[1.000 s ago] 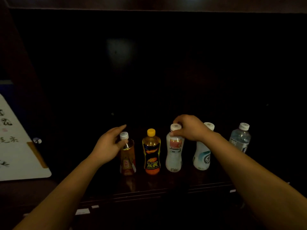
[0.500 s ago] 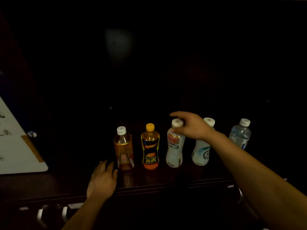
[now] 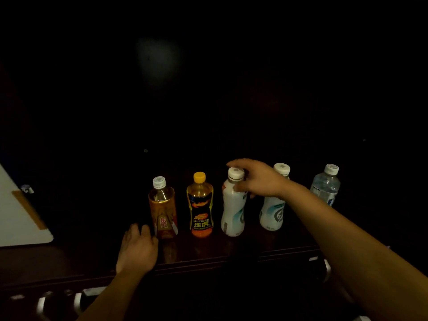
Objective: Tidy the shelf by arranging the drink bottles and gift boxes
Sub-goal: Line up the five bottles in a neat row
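At the far left a white board with a tan strip is leaning into the picture, its writing out of sight. The person's left hand is lying palm down on the front edge of the dark wooden shelf, its fingers straight and relaxed, holding nothing, their tips just beside the base of the first bottle.

Five bottles are standing upright in a row on the shelf. The first, a clear plastic tea bottle with a white cap, is showing amber liquid up to its shoulder and a red and white label with Chinese characters. Next, the yellow-capped bottle with the black wrap is reading "HI-TIGER" above two large yellow Chinese characters, with orange-yellow liquid showing at neck and base. The third, a white-wrapped bottle with a white cap, is showing part of a teal swirl; its contents are hidden. The right hand is gripping it at the top, thumb against the neck and the other fingers curving over and behind the cap. Behind that wrist, a second white bottle with a teal swirl logo is standing. Well apart at the right, a clear water bottle with a white cap is holding clear liquid; its blue and white label is too small to read.
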